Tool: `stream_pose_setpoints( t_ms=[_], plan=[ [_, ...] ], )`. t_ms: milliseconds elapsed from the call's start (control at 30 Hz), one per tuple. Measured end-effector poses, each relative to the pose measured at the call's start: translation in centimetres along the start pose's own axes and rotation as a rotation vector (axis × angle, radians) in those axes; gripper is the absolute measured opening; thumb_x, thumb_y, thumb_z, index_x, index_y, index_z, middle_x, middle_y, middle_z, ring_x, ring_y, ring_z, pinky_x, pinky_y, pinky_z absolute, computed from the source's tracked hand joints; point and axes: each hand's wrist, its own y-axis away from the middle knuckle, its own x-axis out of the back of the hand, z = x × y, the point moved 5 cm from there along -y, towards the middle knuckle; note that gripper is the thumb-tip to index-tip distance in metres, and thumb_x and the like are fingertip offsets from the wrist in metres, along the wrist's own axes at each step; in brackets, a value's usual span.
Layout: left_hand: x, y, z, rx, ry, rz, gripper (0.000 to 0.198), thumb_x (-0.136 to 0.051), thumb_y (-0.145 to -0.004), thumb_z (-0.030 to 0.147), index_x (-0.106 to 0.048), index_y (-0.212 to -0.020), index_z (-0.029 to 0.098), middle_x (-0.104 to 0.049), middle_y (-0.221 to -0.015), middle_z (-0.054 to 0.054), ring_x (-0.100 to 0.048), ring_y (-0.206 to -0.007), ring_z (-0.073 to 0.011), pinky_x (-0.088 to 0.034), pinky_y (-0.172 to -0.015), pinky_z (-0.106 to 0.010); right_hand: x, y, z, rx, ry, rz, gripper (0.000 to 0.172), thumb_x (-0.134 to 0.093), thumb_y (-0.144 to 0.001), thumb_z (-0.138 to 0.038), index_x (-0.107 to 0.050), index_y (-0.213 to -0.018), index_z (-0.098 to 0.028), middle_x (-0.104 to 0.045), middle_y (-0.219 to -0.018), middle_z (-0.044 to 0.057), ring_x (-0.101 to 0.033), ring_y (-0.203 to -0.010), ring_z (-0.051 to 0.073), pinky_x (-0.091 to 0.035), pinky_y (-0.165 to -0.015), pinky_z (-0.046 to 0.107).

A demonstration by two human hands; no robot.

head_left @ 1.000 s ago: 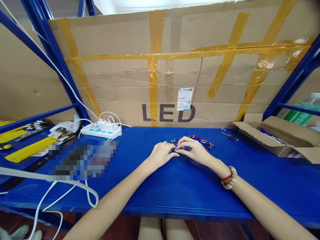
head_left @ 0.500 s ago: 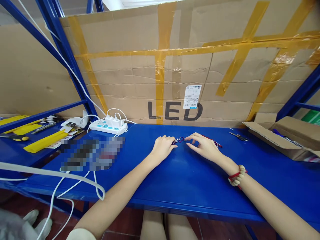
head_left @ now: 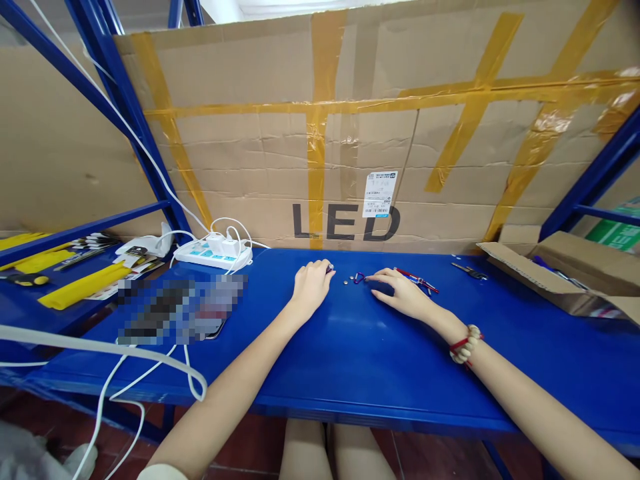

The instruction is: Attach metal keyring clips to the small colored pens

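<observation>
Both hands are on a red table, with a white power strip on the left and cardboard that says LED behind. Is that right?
Not quite: the head view shows the table is blue, not red. The left hand and right hand are on it, the white power strip is on the left, and the cardboard that says LED stands behind.

Hands part: left hand (head_left: 310, 285) pulls away leftward, small metal piece (head_left: 330, 267) at its fingers. Blue clip (head_left: 359, 277) now lies loose on the surface, right hand (head_left: 400, 295) just beside it.
</observation>
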Motion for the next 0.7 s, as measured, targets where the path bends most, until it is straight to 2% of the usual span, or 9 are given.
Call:
stream_pose_setpoints(
  t_ms=[200, 400, 700],
  plan=[
    [-1.2, 0.1, 0.5, 0.010, 0.096, -0.049, 0.027, -0.030, -0.093, 0.034, -0.052, -0.093, 0.017, -0.064, -0.095, -0.008, -0.057, -0.092, -0.0217, -0.040, -0.078, -0.032, -0.8, 0.1, -0.2, 0.002, 0.036, -0.027, 0.042, -0.044, -0.085, -0.039, -0.051, -0.123, -0.024, -0.050, -0.125, 0.009, -0.046, -0.116, 0.026, -0.038, -0.097, 0.047],
    [-2.8, 0.2, 1.4, -0.160, 0.333, -0.207, 0.027, -0.027, -0.094, 0.034, -0.049, -0.092, 0.019, -0.062, -0.093, -0.003, -0.055, -0.093, -0.0177, -0.034, -0.089, -0.034, -0.9, 0.1, -0.4, 0.019, 0.030, -0.046, 0.043, -0.043, -0.086, -0.041, -0.048, -0.126, -0.027, -0.049, -0.129, 0.007, -0.044, -0.119, 0.027, -0.036, -0.097, 0.050],
    [-3.3, 0.4, 1.5, -0.132, 0.313, -0.295, 0.033, -0.023, -0.094, 0.038, -0.048, -0.087, 0.018, -0.059, -0.088, -0.004, -0.054, -0.091, -0.0195, -0.034, -0.089, -0.037, -0.8, 0.1, -0.4, 0.024, 0.025, -0.036, 0.042, -0.045, -0.085, -0.041, -0.052, -0.123, -0.025, -0.051, -0.127, 0.008, -0.046, -0.117, 0.026, -0.038, -0.096, 0.047]
  ],
)
